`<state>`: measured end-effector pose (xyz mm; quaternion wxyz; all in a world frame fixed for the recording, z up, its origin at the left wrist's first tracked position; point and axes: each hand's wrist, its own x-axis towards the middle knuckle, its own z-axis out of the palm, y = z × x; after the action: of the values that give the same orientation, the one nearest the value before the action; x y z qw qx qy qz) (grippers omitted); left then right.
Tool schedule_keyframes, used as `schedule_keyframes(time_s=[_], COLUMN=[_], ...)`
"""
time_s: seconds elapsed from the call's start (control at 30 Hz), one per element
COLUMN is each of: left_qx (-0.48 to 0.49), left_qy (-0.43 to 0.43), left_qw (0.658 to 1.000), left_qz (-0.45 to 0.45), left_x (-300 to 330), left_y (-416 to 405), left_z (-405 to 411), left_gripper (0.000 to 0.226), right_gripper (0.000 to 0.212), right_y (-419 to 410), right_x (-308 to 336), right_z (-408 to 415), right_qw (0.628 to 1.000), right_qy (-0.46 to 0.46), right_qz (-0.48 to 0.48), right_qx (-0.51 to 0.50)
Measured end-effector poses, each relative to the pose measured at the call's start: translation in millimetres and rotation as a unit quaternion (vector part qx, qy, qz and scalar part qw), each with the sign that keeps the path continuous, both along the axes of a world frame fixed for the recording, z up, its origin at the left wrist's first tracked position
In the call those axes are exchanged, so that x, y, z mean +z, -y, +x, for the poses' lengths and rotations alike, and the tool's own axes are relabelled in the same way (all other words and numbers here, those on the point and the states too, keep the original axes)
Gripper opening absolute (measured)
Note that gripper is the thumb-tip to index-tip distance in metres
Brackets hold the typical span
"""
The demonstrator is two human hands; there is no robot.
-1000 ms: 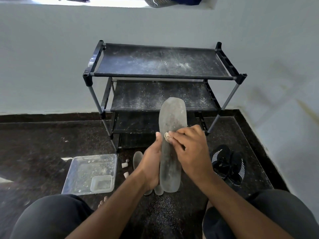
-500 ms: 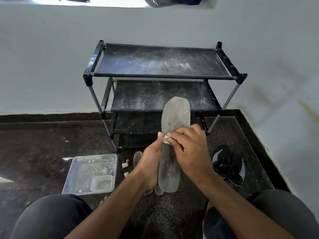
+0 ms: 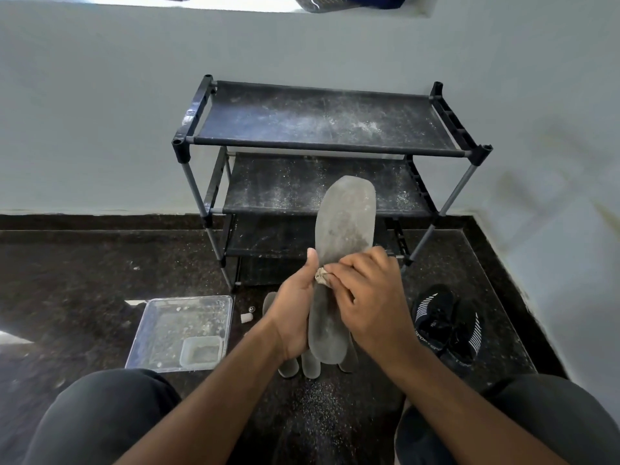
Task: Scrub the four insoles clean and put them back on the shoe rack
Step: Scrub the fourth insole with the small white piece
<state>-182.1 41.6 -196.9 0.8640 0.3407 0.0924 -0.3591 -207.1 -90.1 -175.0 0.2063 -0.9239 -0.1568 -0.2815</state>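
Note:
A long grey insole [image 3: 345,226] stands nearly upright in front of me, toe end up. My left hand [image 3: 293,313] grips it at mid-length from the left, thumb up along its edge. My right hand [image 3: 365,300] pinches a small crumpled scrubbing wad [image 3: 322,276] and presses it against the insole's face. Other grey insoles [image 3: 310,364] lie on the floor under my hands, mostly hidden. The black three-shelf shoe rack [image 3: 318,119] stands against the wall behind, its shelves dusted with white powder.
A clear plastic tray [image 3: 174,330] with a small tub [image 3: 201,351] in it sits on the dark floor at left. Two small white bits [image 3: 246,317] lie beside it. A pair of black sneakers [image 3: 446,327] rests at right. My knees frame the bottom.
The insole has tilted slightly to the right and its top has shifted right. My right hand with the wad has slid a little across the insole's middle.

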Motion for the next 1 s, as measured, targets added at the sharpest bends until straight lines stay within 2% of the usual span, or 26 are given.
schedule_keyframes(time_s=[0.13, 0.23, 0.33, 0.53, 0.77, 0.9, 1.0], left_qx=[0.014, 0.047, 0.058, 0.045, 0.027, 0.024, 0.037], left_qy=[0.025, 0.021, 0.001, 0.004, -0.028, -0.021, 0.005], left_qw=[0.999, 0.999, 0.998, 0.999, 0.999, 0.999, 0.999], left_qz=[0.016, 0.009, -0.026, 0.016, -0.011, 0.007, 0.019], left_x=[-1.7, -1.6, 0.9, 3.9, 5.7, 5.7, 8.4], left_y=[-10.2, -17.1, -17.7, -14.5, 1.1, -3.7, -13.8], left_z=[10.6, 15.1, 13.6, 13.5, -3.4, 1.4, 9.9], left_gripper=[0.083, 0.086, 0.093, 0.095, 0.077, 0.081, 0.084], right_gripper=[0.02, 0.015, 0.014, 0.019, 0.016, 0.019, 0.021], right_y=[-14.5, -17.1, -16.2, -13.7, -1.0, -9.6, -15.7], right_x=[1.8, -0.2, -2.3, -5.3, -2.6, 0.4, 0.8], right_z=[-14.9, -21.8, -20.7, -14.7, -0.8, -5.8, -15.5], right_qw=[0.995, 0.988, 0.99, 0.992, 0.999, 0.994, 0.985], right_qy=[-0.044, -0.05, -0.053, -0.046, -0.047, -0.085, -0.114], right_qz=[-0.006, -0.011, -0.01, -0.035, -0.017, 0.033, 0.026], right_qx=[0.094, 0.146, 0.129, 0.109, 0.015, 0.066, 0.128])
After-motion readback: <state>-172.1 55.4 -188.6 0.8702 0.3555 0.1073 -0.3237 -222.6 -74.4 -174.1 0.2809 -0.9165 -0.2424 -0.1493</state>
